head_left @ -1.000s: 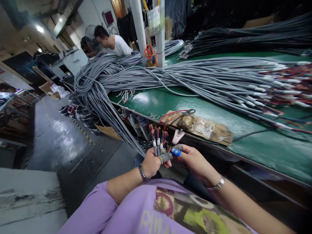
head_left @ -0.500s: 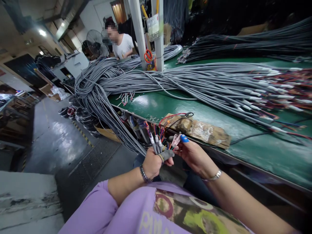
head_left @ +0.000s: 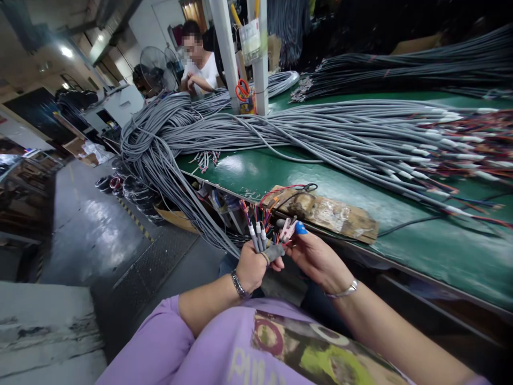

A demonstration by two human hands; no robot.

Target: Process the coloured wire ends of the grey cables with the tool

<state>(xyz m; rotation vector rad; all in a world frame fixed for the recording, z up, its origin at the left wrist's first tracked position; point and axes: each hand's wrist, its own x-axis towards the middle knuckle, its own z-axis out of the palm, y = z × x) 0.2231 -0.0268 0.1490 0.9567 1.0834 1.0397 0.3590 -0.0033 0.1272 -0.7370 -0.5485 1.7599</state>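
Note:
My left hand (head_left: 251, 266) is closed around a small bunch of grey cable ends (head_left: 258, 232) whose coloured stripped wires fan upward. A grey finger cot covers its thumb (head_left: 273, 252). My right hand (head_left: 315, 255) sits just right of the bunch, fingers pinched at the wire tips beside a pale pink clip-like piece (head_left: 287, 230); a blue cot covers one fingertip (head_left: 301, 229). Both hands hover in front of the near edge of the green table (head_left: 420, 243).
A thick mass of grey cables (head_left: 280, 128) lies across the table and hangs off its left end. A taped brown block (head_left: 328, 211) with red and black leads sits near the edge. White posts (head_left: 260, 53) with orange scissors (head_left: 242, 88) stand behind. Another person (head_left: 198, 59) works at the far end.
My right hand has risen from beside the left thumb up to the wire tips, blue fingertip now higher. The bunch in my left hand has stayed put. The far person has shifted position.

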